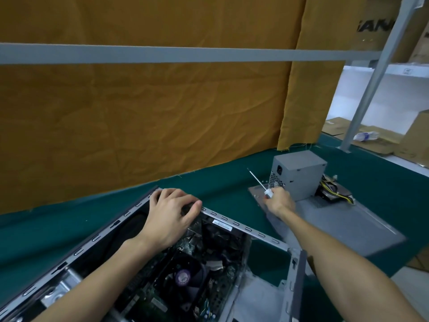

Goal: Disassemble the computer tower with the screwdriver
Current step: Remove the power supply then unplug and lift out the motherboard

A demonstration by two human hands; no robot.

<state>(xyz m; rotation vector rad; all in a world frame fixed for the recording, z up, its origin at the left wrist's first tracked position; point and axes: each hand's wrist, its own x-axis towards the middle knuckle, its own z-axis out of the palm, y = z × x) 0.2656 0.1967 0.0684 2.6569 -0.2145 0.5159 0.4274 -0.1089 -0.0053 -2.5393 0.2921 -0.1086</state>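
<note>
Left hand (170, 213): fingers curled over far rim of tower (241, 228), 9 o'clock. Right hand (279, 201): grasping screwdriver (257, 182), shaft angled up toward 11 o'clock. Tower: grey, side open, lying flat; holds fan (183, 277), boards. Power supply (298, 174) on panel (336, 226), 2 o'clock.

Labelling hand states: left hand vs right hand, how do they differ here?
The left hand grips the far top edge of the open computer tower; the right hand is curled round the screwdriver. The left hand is over the tower; the right hand is out over the grey side panel by the power supply. Both are bare.
</note>
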